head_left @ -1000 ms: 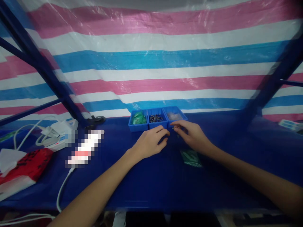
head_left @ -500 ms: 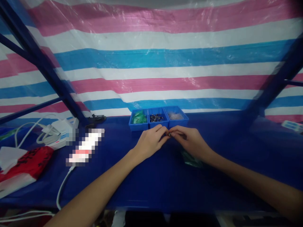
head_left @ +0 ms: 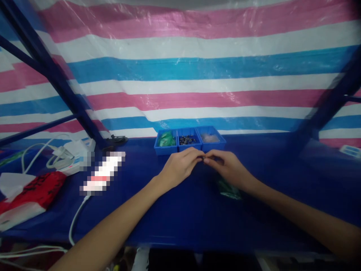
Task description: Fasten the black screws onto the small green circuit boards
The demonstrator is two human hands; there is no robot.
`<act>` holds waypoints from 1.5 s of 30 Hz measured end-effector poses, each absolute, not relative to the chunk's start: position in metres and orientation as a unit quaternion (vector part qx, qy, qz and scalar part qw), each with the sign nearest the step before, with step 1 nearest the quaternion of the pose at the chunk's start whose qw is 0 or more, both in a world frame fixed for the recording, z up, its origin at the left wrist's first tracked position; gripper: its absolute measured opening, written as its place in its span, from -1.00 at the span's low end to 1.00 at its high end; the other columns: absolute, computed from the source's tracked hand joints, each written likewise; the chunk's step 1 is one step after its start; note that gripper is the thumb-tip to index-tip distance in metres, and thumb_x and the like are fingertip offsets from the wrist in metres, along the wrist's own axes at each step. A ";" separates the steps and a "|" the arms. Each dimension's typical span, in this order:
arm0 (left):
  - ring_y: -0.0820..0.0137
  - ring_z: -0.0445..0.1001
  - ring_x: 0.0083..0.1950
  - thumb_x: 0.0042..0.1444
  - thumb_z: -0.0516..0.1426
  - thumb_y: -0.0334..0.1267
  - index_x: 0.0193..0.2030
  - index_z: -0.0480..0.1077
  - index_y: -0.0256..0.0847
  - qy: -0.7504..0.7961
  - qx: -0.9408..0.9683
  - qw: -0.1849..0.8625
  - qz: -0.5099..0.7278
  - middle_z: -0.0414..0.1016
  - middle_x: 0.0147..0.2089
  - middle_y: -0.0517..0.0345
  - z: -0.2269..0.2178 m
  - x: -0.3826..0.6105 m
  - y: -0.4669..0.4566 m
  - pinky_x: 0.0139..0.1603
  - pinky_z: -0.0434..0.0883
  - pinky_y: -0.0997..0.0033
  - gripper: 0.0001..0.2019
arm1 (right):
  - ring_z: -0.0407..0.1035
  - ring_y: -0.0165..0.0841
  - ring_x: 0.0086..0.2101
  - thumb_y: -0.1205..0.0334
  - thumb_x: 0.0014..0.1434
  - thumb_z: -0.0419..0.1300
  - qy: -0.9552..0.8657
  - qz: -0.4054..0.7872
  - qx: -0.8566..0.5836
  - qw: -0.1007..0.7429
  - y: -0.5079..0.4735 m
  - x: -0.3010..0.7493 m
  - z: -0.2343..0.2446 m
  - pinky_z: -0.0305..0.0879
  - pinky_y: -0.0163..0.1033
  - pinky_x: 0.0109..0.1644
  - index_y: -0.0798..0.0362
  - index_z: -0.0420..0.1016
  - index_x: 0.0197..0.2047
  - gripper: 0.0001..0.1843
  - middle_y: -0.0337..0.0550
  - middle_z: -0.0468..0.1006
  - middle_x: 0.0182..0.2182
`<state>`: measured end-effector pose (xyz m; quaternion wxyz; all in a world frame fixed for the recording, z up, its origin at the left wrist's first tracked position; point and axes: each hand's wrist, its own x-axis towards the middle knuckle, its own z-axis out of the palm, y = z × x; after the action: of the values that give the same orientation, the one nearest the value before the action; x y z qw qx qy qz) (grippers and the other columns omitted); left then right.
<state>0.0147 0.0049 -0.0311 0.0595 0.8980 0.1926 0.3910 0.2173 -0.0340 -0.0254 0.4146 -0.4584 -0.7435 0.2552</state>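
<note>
My left hand (head_left: 184,165) and my right hand (head_left: 225,165) meet fingertip to fingertip over the blue table (head_left: 180,218). Both are closed in a pinch on something tiny between them, mostly covered by the fingers and too small to name. Just beyond stand three joined blue bins. The left bin (head_left: 166,149) holds green plastic bags (head_left: 167,139), the middle one small dark and shiny metal parts (head_left: 187,140), and the right one clear, pale pieces (head_left: 210,138). A green plastic bag (head_left: 229,189) lies on the table, partly beneath my right hand.
On the left lie a pixelated bright object (head_left: 104,173) with a white cable (head_left: 73,218), a white power strip (head_left: 76,152) and a red-and-white bag (head_left: 45,188). Blue frame posts (head_left: 60,90) rise at both sides before a striped sheet (head_left: 191,67).
The fingertips have closed in more tightly around the tiny thing, hiding more of it. The view has shifted slightly; the bins and table items stay in place.
</note>
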 end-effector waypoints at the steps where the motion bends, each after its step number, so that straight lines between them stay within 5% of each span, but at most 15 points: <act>1: 0.39 0.53 -0.02 0.41 0.03 -0.35 0.07 0.39 -0.20 0.188 0.895 0.056 0.400 0.54 -0.03 0.07 -0.031 0.014 0.005 0.01 0.50 0.35 -0.81 | 0.40 -0.35 -0.38 0.13 0.29 0.16 -0.741 0.258 -0.453 0.423 -0.034 0.217 -0.025 0.24 -0.27 -0.31 0.01 0.54 -0.26 -0.81 -0.24 0.58 -0.38; 22: 0.35 0.55 -0.10 0.42 0.02 -0.21 -0.03 0.43 -0.20 0.274 0.894 0.058 0.348 0.57 -0.10 0.10 -0.031 0.016 0.003 -0.07 0.46 0.34 -0.80 | 0.40 -0.36 -0.43 0.14 0.30 0.15 -0.808 0.108 -0.447 0.369 -0.034 0.220 -0.029 0.26 -0.25 -0.33 0.00 0.53 -0.17 -0.84 -0.18 0.61 -0.32; 36: 0.46 0.40 -0.38 0.41 0.03 -0.13 -0.31 0.42 -0.21 0.323 0.867 0.155 0.346 0.43 -0.41 0.25 -0.031 0.021 0.001 -0.35 0.24 0.45 -0.70 | 0.47 -0.30 -0.31 0.22 0.29 0.16 -0.811 0.038 -0.446 0.376 -0.035 0.217 -0.033 0.34 -0.23 -0.24 0.02 0.46 -0.17 -0.91 -0.14 0.59 -0.29; 45: 0.35 0.49 -0.27 0.37 0.03 -0.26 -0.02 0.34 -0.17 0.364 0.844 0.101 0.379 0.49 -0.32 0.20 -0.030 0.010 0.013 -0.22 0.37 0.35 -0.87 | 0.42 -0.13 -0.10 0.20 0.30 0.09 -0.828 -0.069 -0.441 0.338 0.025 0.209 -0.004 0.34 -0.02 -0.01 0.05 0.49 -0.09 -0.80 0.03 0.57 -0.16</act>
<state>0.0103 0.0133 -0.0302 0.1007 0.8445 0.3643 0.3795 0.2091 0.0253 -0.0041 0.3385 -0.4410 -0.8284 -0.0691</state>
